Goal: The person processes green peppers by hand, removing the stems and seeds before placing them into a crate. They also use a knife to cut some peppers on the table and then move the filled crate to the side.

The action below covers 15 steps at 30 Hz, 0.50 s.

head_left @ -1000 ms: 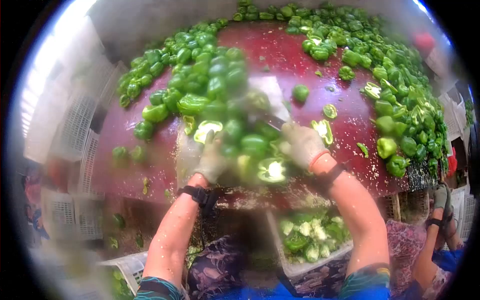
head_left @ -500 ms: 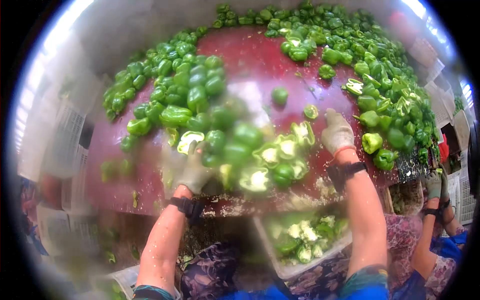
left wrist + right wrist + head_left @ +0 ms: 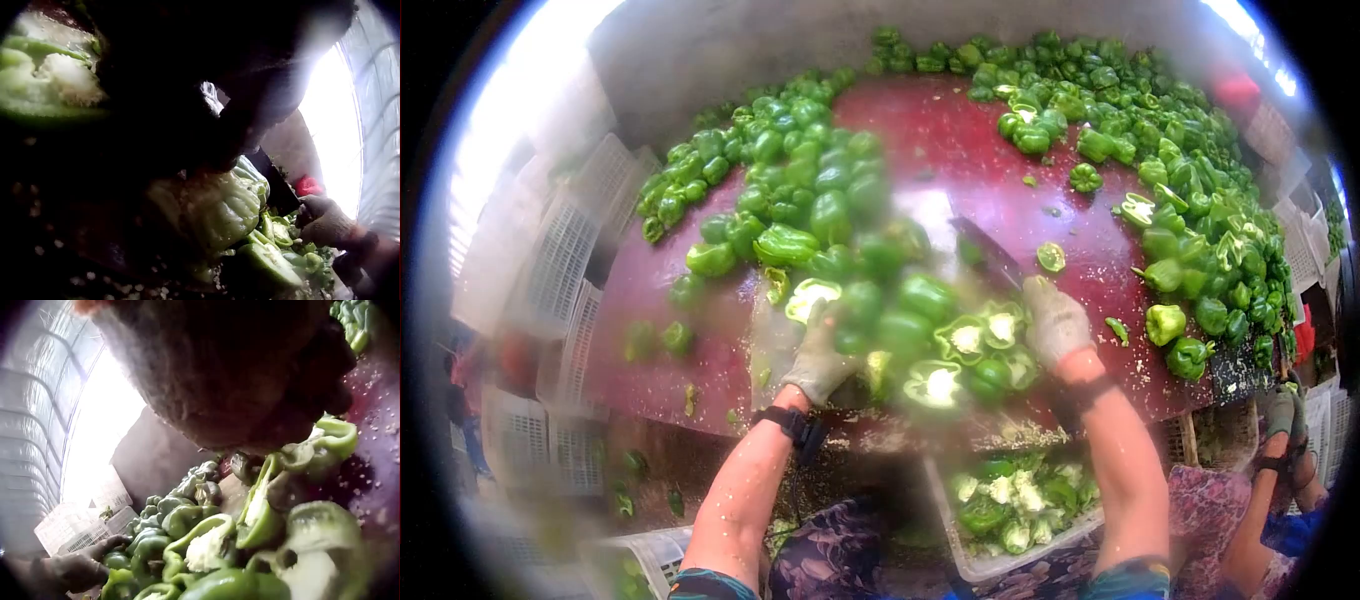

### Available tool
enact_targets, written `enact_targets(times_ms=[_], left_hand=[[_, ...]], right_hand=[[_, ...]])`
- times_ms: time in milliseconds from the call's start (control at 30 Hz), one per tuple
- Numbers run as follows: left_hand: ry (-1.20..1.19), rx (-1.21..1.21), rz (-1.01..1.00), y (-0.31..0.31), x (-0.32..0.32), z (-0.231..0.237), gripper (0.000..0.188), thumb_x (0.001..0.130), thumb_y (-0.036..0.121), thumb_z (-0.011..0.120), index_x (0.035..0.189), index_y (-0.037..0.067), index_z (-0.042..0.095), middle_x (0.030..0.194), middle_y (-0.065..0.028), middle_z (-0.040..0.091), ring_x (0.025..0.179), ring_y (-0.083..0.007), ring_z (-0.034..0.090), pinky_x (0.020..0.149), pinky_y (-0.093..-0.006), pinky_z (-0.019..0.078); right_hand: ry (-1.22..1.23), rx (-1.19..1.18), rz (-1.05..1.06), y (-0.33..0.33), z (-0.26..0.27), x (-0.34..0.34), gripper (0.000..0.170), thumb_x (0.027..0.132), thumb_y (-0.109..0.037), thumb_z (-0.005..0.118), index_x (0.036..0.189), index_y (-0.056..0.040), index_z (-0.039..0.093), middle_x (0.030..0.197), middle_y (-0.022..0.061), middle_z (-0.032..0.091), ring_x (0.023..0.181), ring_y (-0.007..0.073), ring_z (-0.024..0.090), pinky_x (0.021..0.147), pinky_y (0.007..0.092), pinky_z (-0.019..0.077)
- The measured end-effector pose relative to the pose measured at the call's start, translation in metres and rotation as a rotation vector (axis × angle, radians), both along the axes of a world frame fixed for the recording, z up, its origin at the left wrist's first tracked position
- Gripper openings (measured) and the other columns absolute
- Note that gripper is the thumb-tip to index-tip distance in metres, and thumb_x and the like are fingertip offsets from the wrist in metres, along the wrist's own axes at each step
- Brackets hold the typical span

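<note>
My left hand, in a pale glove, is at the near side of the pepper pile, its fingers reaching up beside a blurred green bell pepper. A cut pepper half with a pale inside lies just beyond the fingertips. In the left wrist view that hand is mostly dark, close over a pepper. My gloved right hand grips a knife, its blade pointing up and left over the table. Left of this hand lie opened peppers with white cores, and another cut half nearer the table edge.
Heaps of whole green peppers spread over the red table at left, with more at right. A white bin of cores and scraps stands below the front edge. Another person's hands work at the far right.
My right hand and knife moved right off the peppers, uncovering opened halves, and the blade now shows over the table. My left hand stays by the pile. The head view shifted and came back.
</note>
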State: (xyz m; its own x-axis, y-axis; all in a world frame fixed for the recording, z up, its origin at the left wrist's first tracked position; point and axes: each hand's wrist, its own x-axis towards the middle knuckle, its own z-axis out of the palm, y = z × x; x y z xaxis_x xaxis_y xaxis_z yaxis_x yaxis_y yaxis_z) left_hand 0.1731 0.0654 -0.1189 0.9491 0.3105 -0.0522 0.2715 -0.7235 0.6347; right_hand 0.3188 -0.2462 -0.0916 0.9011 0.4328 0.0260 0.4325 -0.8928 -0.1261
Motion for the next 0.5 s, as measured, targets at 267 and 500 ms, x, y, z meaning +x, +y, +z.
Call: enact_targets(times_ms=[267,500], left_hand=[[0.05,-0.098,0.021,-0.01,0.001,0.018,0.089,0.065,0.011,0.083,0.144,0.015,0.041,0.157,-0.0215,0.023,0.142,-0.0362,0.031,0.117,-0.0363,0.0326],[0.02,-0.084,0.028,-0.009,0.0,0.009,0.088,0.067,0.01,0.082,0.144,0.014,0.041,0.158,-0.0216,0.021,0.143,-0.0358,0.03,0.116,-0.0364,0.0323]], right_hand=[[-0.057,0.032,0.209,-0.013,0.024,-0.056,0.028,0.081,-0.007,0.06,0.109,-0.0083,0.055,0.097,0.0156,0.064,0.09,0.0323,0.066,0.078,0.0439,0.0536],[-0.131,0.023,-0.336,-0.076,0.009,-0.042,0.04,0.079,-0.001,0.053,0.119,-0.0042,0.054,0.105,0.0204,0.061,0.1,0.0397,0.06,0.089,0.0472,0.0483]])
